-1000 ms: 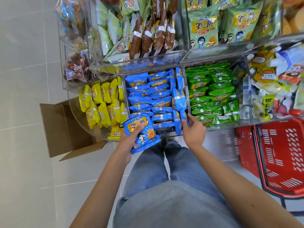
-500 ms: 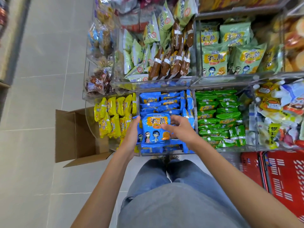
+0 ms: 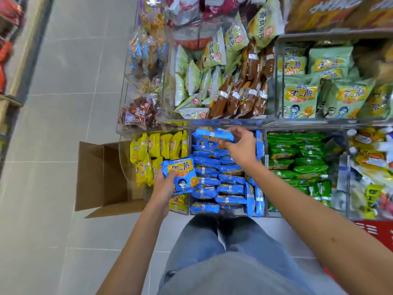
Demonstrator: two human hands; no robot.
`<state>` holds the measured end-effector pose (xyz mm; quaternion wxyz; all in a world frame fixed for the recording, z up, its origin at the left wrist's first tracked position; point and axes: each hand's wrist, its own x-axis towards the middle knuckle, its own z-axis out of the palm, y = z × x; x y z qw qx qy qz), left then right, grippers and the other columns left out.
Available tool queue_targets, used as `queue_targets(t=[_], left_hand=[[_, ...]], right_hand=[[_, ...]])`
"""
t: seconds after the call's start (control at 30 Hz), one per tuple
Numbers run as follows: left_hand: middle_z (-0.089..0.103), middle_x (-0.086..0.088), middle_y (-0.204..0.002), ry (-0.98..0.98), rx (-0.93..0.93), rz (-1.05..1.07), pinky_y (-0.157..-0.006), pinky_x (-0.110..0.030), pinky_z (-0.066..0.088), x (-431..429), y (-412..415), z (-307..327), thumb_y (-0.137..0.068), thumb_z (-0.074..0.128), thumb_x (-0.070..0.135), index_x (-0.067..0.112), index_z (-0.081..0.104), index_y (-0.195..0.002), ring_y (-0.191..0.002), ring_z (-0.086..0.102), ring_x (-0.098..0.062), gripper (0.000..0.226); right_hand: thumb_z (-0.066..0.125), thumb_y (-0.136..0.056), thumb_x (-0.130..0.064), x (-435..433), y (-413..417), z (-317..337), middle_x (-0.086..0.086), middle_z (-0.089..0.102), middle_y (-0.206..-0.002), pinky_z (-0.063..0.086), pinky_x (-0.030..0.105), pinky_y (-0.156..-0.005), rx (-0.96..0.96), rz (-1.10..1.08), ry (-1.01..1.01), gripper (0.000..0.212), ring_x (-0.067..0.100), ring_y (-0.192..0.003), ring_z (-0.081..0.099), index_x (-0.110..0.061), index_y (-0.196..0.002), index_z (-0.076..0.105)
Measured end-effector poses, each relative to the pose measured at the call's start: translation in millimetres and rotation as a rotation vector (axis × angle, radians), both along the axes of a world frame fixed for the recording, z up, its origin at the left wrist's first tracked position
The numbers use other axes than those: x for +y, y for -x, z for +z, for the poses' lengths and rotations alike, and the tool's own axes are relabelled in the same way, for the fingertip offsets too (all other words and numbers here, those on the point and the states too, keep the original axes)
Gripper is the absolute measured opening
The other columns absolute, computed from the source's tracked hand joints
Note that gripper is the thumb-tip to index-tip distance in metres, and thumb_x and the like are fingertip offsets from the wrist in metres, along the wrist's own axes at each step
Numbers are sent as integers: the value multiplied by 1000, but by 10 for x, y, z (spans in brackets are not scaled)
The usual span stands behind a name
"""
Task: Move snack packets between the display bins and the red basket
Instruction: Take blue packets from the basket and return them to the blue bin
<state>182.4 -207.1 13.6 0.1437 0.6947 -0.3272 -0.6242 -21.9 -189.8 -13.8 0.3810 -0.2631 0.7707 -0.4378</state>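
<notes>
Left hand (image 3: pixel 163 186) grips a blue snack packet (image 3: pixel 180 173), thumb on its printed face and fingers curled underneath. It is held face up, low over the divider between the yellow packets (image 3: pixel 153 154) and the blue-packet bin (image 3: pixel 265 209) (could be a stack of more than one, can't tell). Right hand (image 3: pixel 242 145) is out at the far end of that same bin, fingers curled and pinching a second blue packet (image 3: pixel 212 137) that sits on top of the packed rows, just under the upper shelf edge. Green packets (image 3: pixel 297 158) fill the next bin to the right. Only a corner of the red basket (image 3: pixel 380 231) shows, on the floor at lower right and well apart from both hands. An open cardboard box (image 3: pixel 102 177) sits on the floor to the left.
</notes>
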Motion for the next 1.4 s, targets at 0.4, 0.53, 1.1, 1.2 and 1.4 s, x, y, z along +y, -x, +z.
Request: queue_targets(t=[0.4, 0.53, 1.1, 1.2, 1.4], left_hand=[[67, -7, -115, -39, -11, 31, -67, -29, 53, -100, -60, -118, -98, 49, 21, 16, 46, -130, -86, 67, -16, 33], [67, -7, -113, -43, -8, 34, -64, -28, 53, -115, -51, -139, -98, 49, 21, 16, 47, -128, -81, 66, -14, 31], [73, 10, -90, 114, 157, -198, -55, -14, 51, -133, 182, -109, -91, 61, 18, 31, 60, -92, -72, 69, 0, 13], [70, 12, -93, 230, 101, -215, -66, -16, 53, -141, 251, -158, -90, 61, 15, 32, 57, -98, -80, 67, 2, 19], [49, -4, -136, 263, -247, -332, -97, -33, 40, -83, 260, -505, -94, 56, 23, 15, 49, -130, -124, 48, -23, 37]], right_hand=[[65, -87, -23, -296, -172, -365, 5, 46, -63, 39, 43, -65, 190, 15, -183, 21, 28, -66, 47, -13, -70, 55], [63, -89, -26, -288, -198, -401, 26, 60, -79, 45, 48, -74, 201, 44, -217, 34, 37, -75, 56, 3, -73, 56], [71, -81, -26, 295, -351, 69, 9, 65, -109, 52, 35, -88, -325, 238, -207, 33, 17, -96, 62, -9, -108, 63], [74, -78, -14, 273, -303, 72, 5, 62, -104, 50, 32, -88, -254, 195, -188, 45, 19, -97, 59, -1, -117, 57], [71, -80, -5, 17, -212, -71, 4, 64, -107, 47, 34, -96, -64, 37, -111, 42, 21, -100, 60, -3, -119, 57]])
